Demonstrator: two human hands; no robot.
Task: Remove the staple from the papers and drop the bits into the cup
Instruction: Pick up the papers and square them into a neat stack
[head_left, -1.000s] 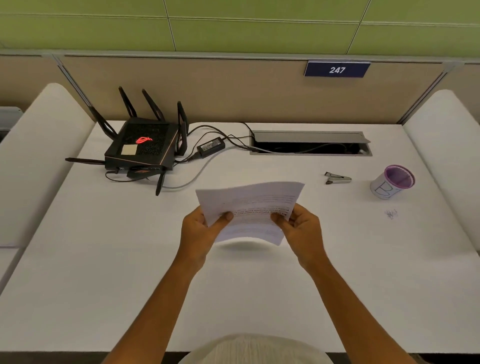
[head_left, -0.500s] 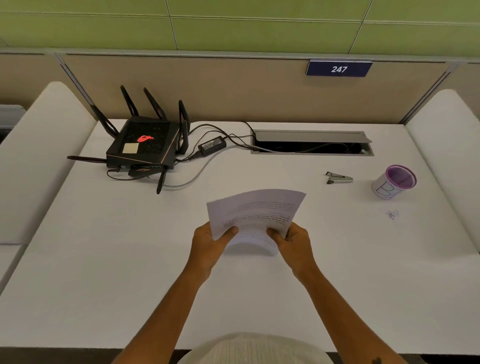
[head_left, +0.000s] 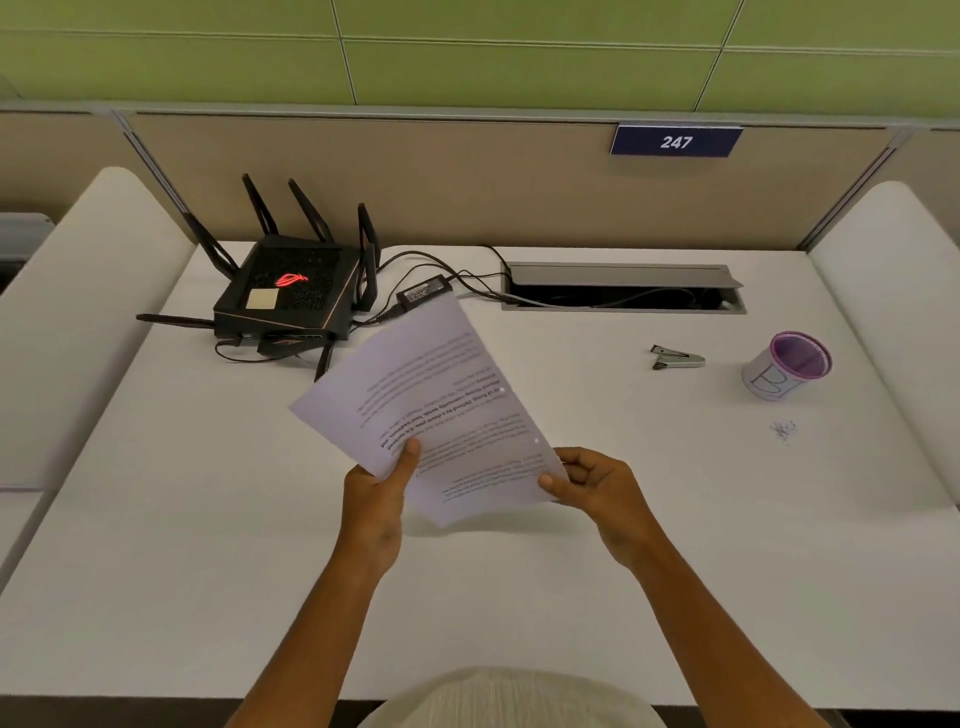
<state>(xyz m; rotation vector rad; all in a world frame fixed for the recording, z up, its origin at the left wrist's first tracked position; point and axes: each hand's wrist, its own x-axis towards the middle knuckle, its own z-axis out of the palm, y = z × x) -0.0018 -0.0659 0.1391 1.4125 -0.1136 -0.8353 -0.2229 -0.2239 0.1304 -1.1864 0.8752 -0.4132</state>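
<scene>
While a white desk (head_left: 208, 597) fills the beige-walled booth, both hands hold the papers (head_left: 431, 410) above its middle, long axis running near-right to far-left. Left hand (head_left: 376, 499) pinches the near-left edge, right hand (head_left: 597, 486) the near-right corner. Cup (head_left: 787, 365) and remover (head_left: 677, 357) sit far right, bare desk around them.

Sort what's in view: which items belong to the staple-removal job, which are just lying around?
Job: papers, held by left hand and right hand; staple remover; cup; small pile of staple bits on the desk.
Lying about: router; power adapter; cable slot; 247 sign.
</scene>
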